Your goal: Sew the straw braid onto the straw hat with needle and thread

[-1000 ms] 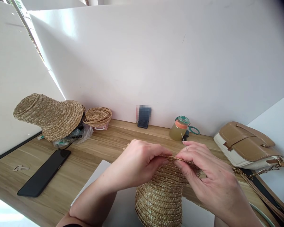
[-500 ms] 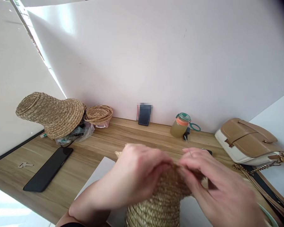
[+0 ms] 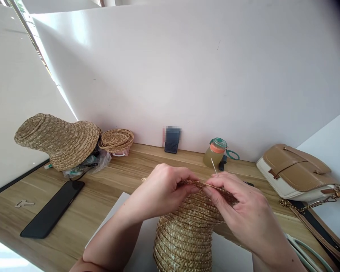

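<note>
In front of me a woven straw hat point(image 3: 184, 238) stands over white paper point(image 3: 229, 251), its upper edge raised between my hands. My left hand point(image 3: 167, 189) pinches that straw edge between thumb and fingers. Close beside it, my right hand point(image 3: 238, 204) grips the same edge, fingertips almost meeting the left ones. A thin needle point(image 3: 213, 165) sticks up from between the right fingers. My fingers hide part of the edge, and any thread is too fine to make out.
A finished-looking straw hat point(image 3: 59, 139) and a coiled straw braid point(image 3: 117, 139) stand at the back left. Nearer are a black phone point(image 3: 53, 209) and a key point(image 3: 25, 204). A jar point(image 3: 214, 153) stands behind my hands; a tan-and-white handbag point(image 3: 297, 170) and green-handled scissors point(image 3: 308, 251) are at right.
The blur of both hands has gone, and they sit slightly higher on the straw edge. The needle now points up clearly from the right fingers. The view has shifted a little.
</note>
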Demonstrator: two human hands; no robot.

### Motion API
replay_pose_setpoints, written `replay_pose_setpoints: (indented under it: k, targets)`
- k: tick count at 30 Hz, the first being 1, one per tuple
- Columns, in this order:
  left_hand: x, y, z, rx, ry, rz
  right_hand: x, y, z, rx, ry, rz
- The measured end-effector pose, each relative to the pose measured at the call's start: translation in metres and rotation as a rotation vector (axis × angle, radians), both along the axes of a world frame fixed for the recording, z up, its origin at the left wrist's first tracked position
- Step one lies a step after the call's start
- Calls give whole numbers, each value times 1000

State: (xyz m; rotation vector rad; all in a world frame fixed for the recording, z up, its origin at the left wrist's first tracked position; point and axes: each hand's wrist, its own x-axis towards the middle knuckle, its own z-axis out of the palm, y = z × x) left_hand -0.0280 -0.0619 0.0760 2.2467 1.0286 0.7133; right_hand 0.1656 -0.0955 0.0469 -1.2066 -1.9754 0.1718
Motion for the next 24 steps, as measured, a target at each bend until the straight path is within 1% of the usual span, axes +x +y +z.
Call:
replay_pose_setpoints:
  k: [6, 11, 16, 20, 24]
  targets:
    - [0, 2, 1, 20, -9, -4, 1, 0, 0, 26, 4, 8]
    - [-3, 0, 2, 79, 21, -67, 0, -2, 1, 40, 15, 29]
    - [0, -4, 0, 124, 37, -15, 0, -2, 1, 56, 16, 46]
    - [5, -6, -1, 184, 28, 1, -1, -2, 2, 54, 16, 48]
    - [8, -5, -3, 207, 7, 17, 0, -1, 1, 60, 9, 34]
